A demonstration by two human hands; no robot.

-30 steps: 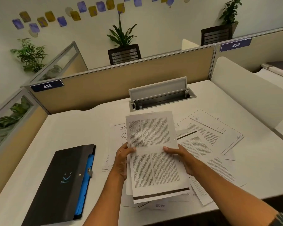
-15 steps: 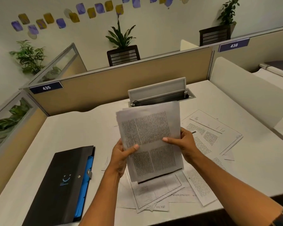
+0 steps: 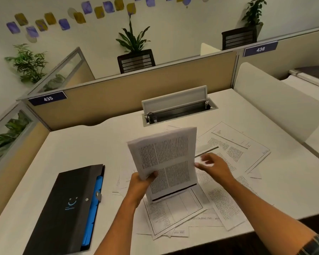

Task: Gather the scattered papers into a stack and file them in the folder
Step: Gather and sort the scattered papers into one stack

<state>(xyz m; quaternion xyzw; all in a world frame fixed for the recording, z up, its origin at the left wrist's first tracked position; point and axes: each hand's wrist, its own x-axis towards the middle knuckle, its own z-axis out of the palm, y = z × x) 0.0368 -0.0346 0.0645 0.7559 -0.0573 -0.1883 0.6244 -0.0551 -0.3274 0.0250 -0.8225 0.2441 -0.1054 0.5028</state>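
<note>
Head view: the left hand [image 3: 143, 182] grips a stack of printed papers [image 3: 167, 162] at its lower left edge, thumb curled over the front sheet, fingers behind. The stack stands almost upright, tilted a little to the left, with its bottom edge just above or touching the loose sheets on the surface (which of the 2 cannot be told). The front sheet shows 2 columns of dense text and a dark bar along its lower edge.

The right hand [image 3: 213, 167] is just beside the stack's right edge, fingers spread and relaxed, holding nothing; it is motion-blurred, and whether the fingertips touch a sheet below cannot be told.

Scattered papers [image 3: 234, 150] lie overlapping across the middle and right of the white surface [image 3: 81, 144], reaching toward its near edge. One of them, a form with ruled boxes [image 3: 173, 212], lies directly under the held stack, and a text sheet [image 3: 226, 205] lies beneath the right forearm.

The folder [image 3: 66, 208], black with a small blue smiling mark on its cover, lies closed near the near left corner of the surface, well apart from the papers; blue dividers [image 3: 92, 214] show along its right side.

At the far edge of the surface a cable tray [image 3: 179, 111] stands with its lid raised. Behind it runs a tan partition [image 3: 118, 96] with labels reading 435 and 436.
</note>
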